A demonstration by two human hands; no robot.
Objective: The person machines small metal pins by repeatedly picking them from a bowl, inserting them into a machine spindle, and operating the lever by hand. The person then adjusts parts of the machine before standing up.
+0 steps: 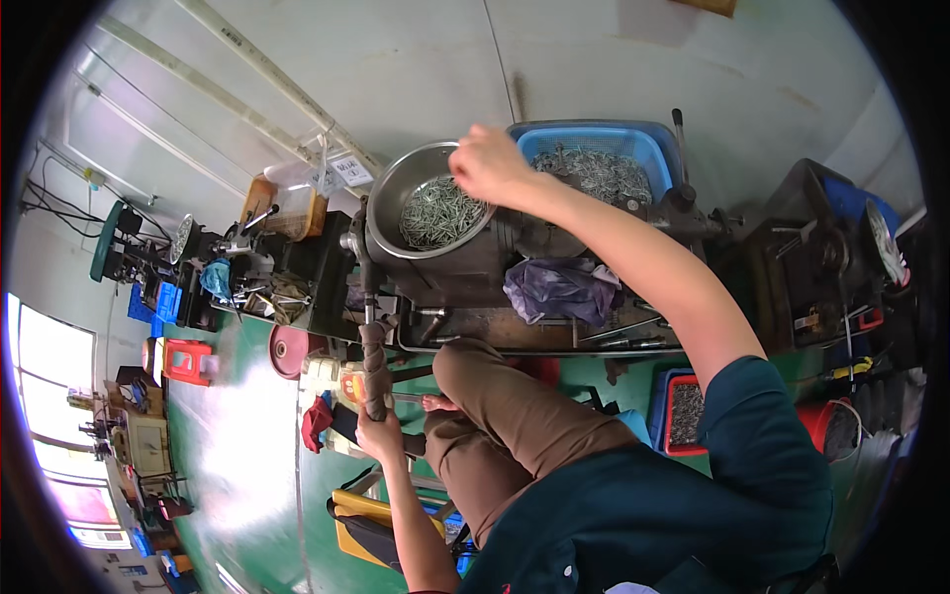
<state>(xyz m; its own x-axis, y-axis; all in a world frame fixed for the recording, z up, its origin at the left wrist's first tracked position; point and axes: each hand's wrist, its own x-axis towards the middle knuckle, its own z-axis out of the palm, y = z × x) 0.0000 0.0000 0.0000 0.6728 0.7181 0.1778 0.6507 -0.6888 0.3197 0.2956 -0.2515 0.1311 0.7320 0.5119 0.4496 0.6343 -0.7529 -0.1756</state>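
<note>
Right hand [490, 163], fingers curled, hovers at the bowl's [388, 188] far rim over the screws [435, 213]; left hand [379, 428] grips the lever [374, 358] below the bowl.

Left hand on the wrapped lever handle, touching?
Touching. Head view: left hand is closed around the lower end of the wrapped lever handle.

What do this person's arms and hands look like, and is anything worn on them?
Both hands are bare: the left hand and the right hand show no gloves, rings or watch that I can make out. The forearms are uncovered too. A dark teal short sleeve covers the right upper arm; the left sleeve is out of view.
</note>
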